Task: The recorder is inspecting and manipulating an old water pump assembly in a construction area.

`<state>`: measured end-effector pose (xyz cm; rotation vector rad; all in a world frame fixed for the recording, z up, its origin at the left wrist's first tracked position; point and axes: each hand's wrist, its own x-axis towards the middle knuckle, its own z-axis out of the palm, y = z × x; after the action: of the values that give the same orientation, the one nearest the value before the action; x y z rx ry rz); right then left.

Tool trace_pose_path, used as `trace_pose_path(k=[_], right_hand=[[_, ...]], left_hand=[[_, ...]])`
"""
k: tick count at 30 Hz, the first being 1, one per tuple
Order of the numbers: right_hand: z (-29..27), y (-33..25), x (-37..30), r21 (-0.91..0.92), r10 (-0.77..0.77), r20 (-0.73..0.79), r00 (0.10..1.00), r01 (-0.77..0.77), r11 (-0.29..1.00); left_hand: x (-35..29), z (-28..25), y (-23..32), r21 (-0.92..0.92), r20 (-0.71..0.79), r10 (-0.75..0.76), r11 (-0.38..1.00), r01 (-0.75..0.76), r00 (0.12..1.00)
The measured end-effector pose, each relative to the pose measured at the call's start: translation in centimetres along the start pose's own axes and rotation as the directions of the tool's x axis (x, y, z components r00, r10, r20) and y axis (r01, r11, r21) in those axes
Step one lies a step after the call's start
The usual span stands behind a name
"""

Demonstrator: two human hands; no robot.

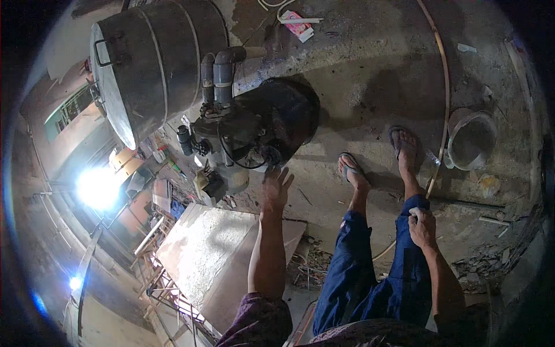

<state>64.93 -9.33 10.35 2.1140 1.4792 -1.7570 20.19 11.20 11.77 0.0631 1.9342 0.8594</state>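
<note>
Left hand: my left hand [276,188] is raised with fingers spread open, holding nothing; the fingertips reach the lower edge of the pump [240,141], touching or just short of it, I cannot tell which.
Right hand: my right hand [422,226] rests on my right knee, fingers curled loosely over the blue trouser cloth [370,272]; it grips no separate object.
Pump: dark, rounded motor body standing on the concrete floor [370,75], straight ahead of my left hand, with a light-coloured base below it.
Pipes: two grey pipes [218,72] rise from the top of the pump, side by side, one bending at an elbow.
Tank: large dark metal drum [153,61] with a wire handle, just beside the pipes, to the left of the pump.
Slab: pale flat slab [214,254] lying left of my left forearm, below the pump.
Bucket: grey bucket [471,139], well apart to the right, beyond my right foot.
Feet: both in flip-flops [350,168], planted on the floor between pump and bucket.
Hose: thin pale hose [445,87] curving across the floor past the bucket.
Packet: small pink packet [298,26] at the far edge of the floor.
Light: bright glare [98,188] at the left, hiding what lies there.
</note>
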Motion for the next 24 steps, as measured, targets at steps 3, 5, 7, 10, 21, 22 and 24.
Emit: trace_pose_path(k=[3,5,7,10,21,22,24], right_hand=[[-0.3,0.2,0.2,0.016,0.003,0.003,1.000,-0.003,1.000],[-0.7,0.2,0.3,-0.029,0.070,-0.028,0.997,-0.071,0.997],[-1.0,0.1,0.6,0.080,0.045,0.044,0.998,-0.049,0.996],[-1.4,0.0,1.0,0.040,0.059,0.063,0.996,-0.062,0.997],[-1.1,1.1,-1.0,-0.140,0.106,0.045,0.993,-0.099,0.985],[-1.3,0.8,-1.3,-0.187,0.069,0.123,0.990,-0.045,0.981],[-2.3,-0.3,-1.9,-0.226,0.024,0.141,0.990,0.008,0.974]], left_hand=[[0.7,1.2,-0.4,-0.136,0.032,-0.006,0.991,0.011,0.999],[0.7,1.7,-0.4,-0.251,0.036,-0.095,0.963,0.101,0.995],[0.5,2.2,-0.3,-0.313,-0.047,-0.071,0.948,0.052,0.996],[0.3,3.0,-0.6,-0.346,-0.078,-0.093,0.936,0.060,0.993],[-7.5,-0.6,-5.4,0.212,0.315,-0.249,0.959,0.188,0.916],[-8.3,-1.2,-6.1,0.314,0.262,-0.303,0.924,0.216,0.916],[-10.5,-2.3,-7.5,0.579,0.340,-0.178,0.813,-0.056,0.923]])
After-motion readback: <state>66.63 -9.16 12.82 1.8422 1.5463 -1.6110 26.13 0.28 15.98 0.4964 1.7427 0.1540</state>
